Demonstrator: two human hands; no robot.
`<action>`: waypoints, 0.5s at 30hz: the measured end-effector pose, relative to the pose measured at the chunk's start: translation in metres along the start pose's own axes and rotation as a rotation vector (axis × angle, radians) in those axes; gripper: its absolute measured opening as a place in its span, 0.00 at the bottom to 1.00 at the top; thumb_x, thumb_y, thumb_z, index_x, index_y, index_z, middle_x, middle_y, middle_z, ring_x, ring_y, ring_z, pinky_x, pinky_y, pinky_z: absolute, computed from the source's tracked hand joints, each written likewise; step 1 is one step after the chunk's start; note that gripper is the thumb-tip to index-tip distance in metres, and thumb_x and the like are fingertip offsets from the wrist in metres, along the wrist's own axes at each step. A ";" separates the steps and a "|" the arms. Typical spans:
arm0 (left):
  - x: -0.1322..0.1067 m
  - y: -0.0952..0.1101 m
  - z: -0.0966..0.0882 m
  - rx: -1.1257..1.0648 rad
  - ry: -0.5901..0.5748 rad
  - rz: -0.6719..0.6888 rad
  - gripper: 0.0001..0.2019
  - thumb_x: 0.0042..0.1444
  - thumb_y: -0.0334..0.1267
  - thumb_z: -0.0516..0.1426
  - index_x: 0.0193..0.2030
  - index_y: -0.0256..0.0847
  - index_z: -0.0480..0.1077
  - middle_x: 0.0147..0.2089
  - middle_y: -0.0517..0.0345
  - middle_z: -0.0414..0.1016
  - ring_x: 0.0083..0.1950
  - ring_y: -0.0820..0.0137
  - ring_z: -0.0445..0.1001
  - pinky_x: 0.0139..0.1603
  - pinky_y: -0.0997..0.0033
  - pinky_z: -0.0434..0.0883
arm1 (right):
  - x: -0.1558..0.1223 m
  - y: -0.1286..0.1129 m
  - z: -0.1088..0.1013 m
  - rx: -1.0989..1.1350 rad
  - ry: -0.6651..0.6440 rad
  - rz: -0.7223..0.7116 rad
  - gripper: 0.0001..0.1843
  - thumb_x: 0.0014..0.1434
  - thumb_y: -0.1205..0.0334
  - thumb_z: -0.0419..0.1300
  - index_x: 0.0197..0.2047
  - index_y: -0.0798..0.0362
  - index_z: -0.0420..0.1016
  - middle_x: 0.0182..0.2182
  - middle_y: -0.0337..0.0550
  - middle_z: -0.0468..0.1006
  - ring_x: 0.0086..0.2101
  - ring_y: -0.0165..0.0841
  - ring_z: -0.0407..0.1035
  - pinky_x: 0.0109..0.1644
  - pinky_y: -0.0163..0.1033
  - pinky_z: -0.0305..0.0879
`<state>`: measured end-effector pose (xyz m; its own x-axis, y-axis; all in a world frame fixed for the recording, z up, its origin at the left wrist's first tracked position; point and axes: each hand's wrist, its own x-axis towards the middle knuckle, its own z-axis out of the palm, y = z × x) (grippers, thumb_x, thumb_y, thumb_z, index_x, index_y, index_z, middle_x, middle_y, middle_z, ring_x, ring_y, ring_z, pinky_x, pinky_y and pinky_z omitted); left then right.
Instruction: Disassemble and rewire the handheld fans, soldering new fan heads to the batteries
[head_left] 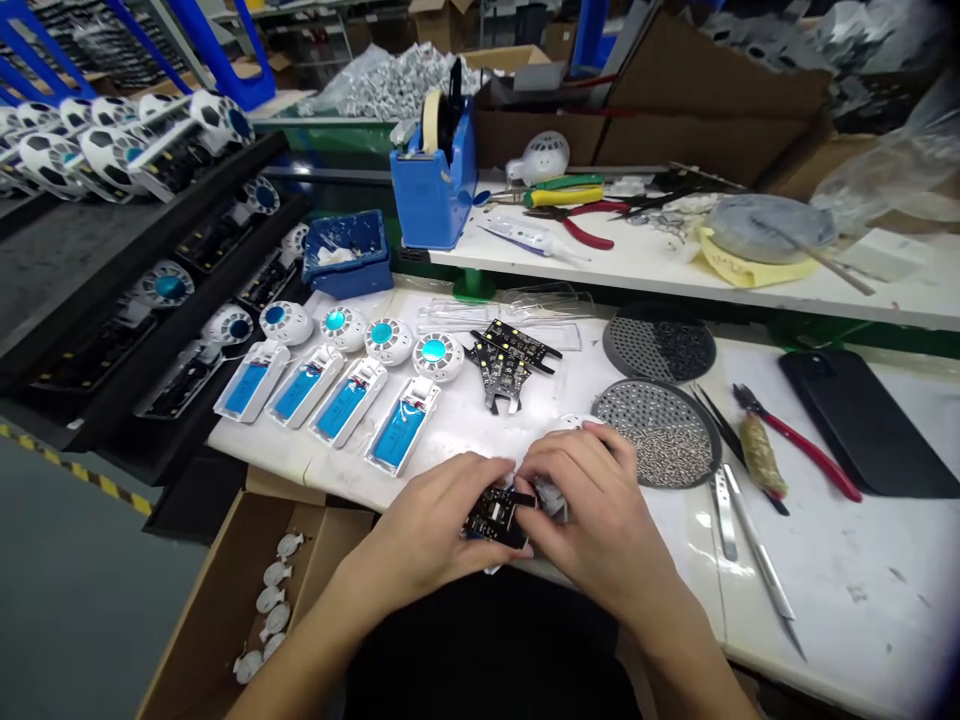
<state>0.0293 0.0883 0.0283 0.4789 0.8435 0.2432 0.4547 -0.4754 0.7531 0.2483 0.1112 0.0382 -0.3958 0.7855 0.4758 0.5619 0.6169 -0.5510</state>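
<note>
My left hand (427,518) grips a small black circuit board (495,515) at the table's front edge. My right hand (596,510) closes around a white plastic housing (551,498), mostly hidden by my fingers, with its fingertips close to the board. Beyond my hands lie several black circuit boards (510,360), and to the left stand several white round housings with teal centres (382,341). Several blue batteries in white trays (341,402) lie in a row nearer my left hand. Two round perforated mesh discs (656,432) sit just past my right hand.
Steel tweezers (754,525), red-handled pliers (799,442) and a black pad (862,425) lie to the right. A black rack of units (169,285) stands left, an open cardboard box (255,600) sits below the table edge, and a raised shelf holds a blue tape dispenser (435,170).
</note>
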 end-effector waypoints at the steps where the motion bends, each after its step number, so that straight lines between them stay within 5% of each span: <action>1: -0.001 -0.002 0.000 -0.013 -0.002 -0.007 0.25 0.69 0.43 0.67 0.68 0.44 0.66 0.56 0.50 0.80 0.54 0.63 0.81 0.56 0.66 0.76 | 0.000 0.000 -0.001 -0.005 0.002 -0.003 0.05 0.68 0.70 0.60 0.41 0.50 0.70 0.40 0.34 0.77 0.45 0.33 0.73 0.71 0.50 0.50; 4: -0.002 -0.002 -0.001 -0.066 0.109 -0.166 0.07 0.77 0.37 0.57 0.58 0.44 0.72 0.48 0.55 0.81 0.48 0.66 0.81 0.52 0.68 0.75 | 0.001 -0.001 -0.002 -0.024 0.020 -0.020 0.05 0.71 0.70 0.61 0.43 0.51 0.71 0.41 0.34 0.78 0.45 0.32 0.74 0.71 0.49 0.51; 8: 0.005 0.006 -0.002 -0.195 0.155 -0.439 0.10 0.79 0.43 0.54 0.55 0.44 0.73 0.38 0.60 0.79 0.37 0.68 0.78 0.42 0.68 0.74 | 0.003 -0.001 -0.001 -0.036 0.033 -0.034 0.06 0.73 0.70 0.62 0.44 0.51 0.72 0.41 0.34 0.79 0.45 0.31 0.74 0.71 0.49 0.53; 15: 0.020 0.021 0.004 -0.217 0.103 -0.401 0.09 0.77 0.39 0.54 0.49 0.41 0.75 0.45 0.53 0.81 0.40 0.67 0.80 0.37 0.71 0.73 | 0.001 -0.001 0.005 -0.063 0.049 -0.052 0.05 0.73 0.70 0.62 0.44 0.51 0.72 0.41 0.37 0.79 0.45 0.34 0.74 0.71 0.51 0.56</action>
<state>0.0517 0.0944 0.0468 0.2156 0.9756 -0.0418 0.4154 -0.0530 0.9081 0.2437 0.1116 0.0362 -0.3902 0.7481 0.5367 0.5868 0.6512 -0.4812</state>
